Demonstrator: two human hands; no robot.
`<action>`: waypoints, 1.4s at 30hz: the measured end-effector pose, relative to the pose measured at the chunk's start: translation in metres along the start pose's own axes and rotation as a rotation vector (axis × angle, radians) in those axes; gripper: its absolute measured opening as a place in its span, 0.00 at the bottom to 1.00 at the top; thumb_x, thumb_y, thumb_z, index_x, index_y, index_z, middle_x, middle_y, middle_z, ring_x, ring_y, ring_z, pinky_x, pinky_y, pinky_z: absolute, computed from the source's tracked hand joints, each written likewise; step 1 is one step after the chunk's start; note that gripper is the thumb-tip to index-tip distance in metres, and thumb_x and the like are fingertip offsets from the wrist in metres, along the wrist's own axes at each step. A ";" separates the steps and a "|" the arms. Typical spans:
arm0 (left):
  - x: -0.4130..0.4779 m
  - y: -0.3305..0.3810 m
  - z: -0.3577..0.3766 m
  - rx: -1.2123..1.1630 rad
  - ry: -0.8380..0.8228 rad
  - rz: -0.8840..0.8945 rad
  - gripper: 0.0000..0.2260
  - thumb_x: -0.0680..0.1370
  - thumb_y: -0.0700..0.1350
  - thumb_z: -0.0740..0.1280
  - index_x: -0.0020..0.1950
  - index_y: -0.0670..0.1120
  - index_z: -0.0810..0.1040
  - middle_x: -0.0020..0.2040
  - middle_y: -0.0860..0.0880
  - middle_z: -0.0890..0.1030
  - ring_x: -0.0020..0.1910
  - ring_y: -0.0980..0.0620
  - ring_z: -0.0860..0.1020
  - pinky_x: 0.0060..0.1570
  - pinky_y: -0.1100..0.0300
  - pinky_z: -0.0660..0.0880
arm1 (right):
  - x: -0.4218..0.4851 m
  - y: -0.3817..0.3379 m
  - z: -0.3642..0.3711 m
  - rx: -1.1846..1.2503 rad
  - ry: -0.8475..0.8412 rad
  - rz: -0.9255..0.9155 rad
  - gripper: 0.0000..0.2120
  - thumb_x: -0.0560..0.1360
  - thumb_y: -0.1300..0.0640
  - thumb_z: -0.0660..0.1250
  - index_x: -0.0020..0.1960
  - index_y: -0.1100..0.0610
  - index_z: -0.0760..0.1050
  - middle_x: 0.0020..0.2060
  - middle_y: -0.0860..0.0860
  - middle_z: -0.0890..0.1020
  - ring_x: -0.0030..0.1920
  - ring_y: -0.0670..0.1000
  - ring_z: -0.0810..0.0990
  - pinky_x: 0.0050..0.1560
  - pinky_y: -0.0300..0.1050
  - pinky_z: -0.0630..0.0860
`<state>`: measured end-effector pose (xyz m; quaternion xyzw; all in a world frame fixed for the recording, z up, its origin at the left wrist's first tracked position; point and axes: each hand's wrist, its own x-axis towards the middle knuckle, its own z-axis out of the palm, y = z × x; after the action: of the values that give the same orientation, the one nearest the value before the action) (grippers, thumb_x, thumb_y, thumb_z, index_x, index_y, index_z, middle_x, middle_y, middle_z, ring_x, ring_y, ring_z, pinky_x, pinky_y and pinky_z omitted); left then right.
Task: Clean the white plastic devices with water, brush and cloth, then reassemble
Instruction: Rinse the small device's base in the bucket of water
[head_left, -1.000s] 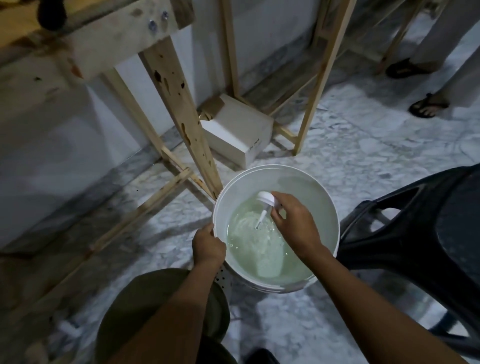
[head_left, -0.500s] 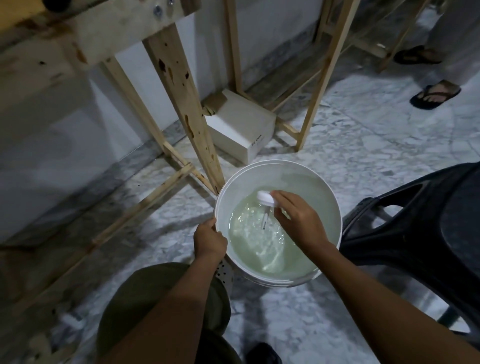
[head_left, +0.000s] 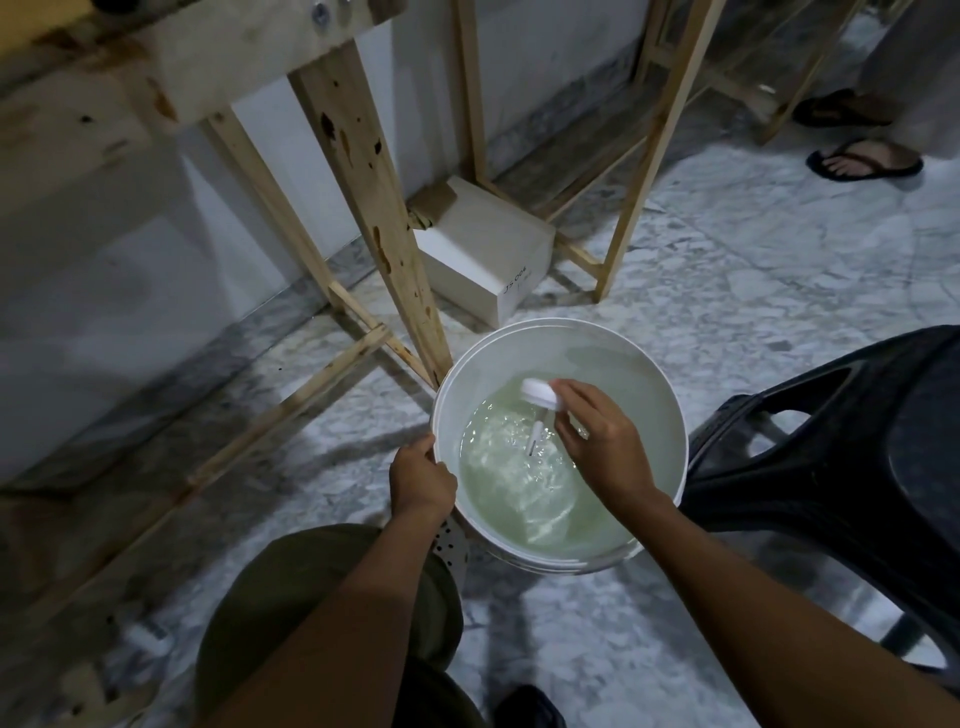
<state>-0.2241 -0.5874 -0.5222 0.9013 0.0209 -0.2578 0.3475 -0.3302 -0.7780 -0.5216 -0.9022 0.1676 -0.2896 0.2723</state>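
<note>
We rinse a white plastic device (head_left: 540, 397) in the bucket (head_left: 597, 358); by our judgement this is the water step, with brush, cloth and reassembly not yet done.

Our right hand (head_left: 602, 441) pinches the device's round cap in curled fingers, holding it over the far left part of the bucket with its thin stem pointing down to the rippled, greenish water (head_left: 519, 493); we cannot tell whether the tip is under. Our left hand (head_left: 421, 478) grips the bucket's near left rim to steady it. Next we likely need to lift the device out without slopping water and find the brush, which we do not see. The bucket stands on a marble floor (head_left: 727, 291) beside a wooden frame leg (head_left: 363, 182), with a white box (head_left: 483, 260) beyond it, a black chair (head_left: 857, 441) to the right, and sandalled feet (head_left: 862, 161) at the far right corner.
</note>
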 end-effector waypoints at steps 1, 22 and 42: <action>0.000 0.000 0.000 0.006 -0.001 -0.003 0.21 0.77 0.32 0.63 0.68 0.45 0.77 0.62 0.44 0.79 0.60 0.44 0.77 0.62 0.51 0.75 | 0.000 -0.002 0.000 0.016 0.017 0.039 0.17 0.73 0.68 0.70 0.61 0.62 0.80 0.55 0.55 0.82 0.53 0.55 0.81 0.54 0.45 0.78; -0.034 0.042 -0.028 0.087 -0.056 0.214 0.26 0.75 0.49 0.71 0.72 0.49 0.71 0.63 0.45 0.68 0.64 0.44 0.72 0.62 0.50 0.74 | 0.046 -0.063 -0.036 0.739 -0.181 1.052 0.09 0.75 0.61 0.66 0.53 0.61 0.81 0.46 0.58 0.84 0.42 0.53 0.84 0.48 0.53 0.83; -0.177 0.121 -0.244 -0.214 0.115 0.709 0.29 0.65 0.56 0.80 0.61 0.58 0.72 0.55 0.59 0.79 0.52 0.60 0.78 0.51 0.59 0.79 | 0.108 -0.286 -0.158 0.774 -0.433 0.501 0.05 0.78 0.57 0.67 0.51 0.56 0.80 0.44 0.56 0.84 0.40 0.53 0.84 0.44 0.45 0.82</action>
<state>-0.2413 -0.4987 -0.2105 0.8242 -0.2461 -0.0668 0.5056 -0.3017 -0.6621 -0.1985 -0.7067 0.1989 -0.0626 0.6761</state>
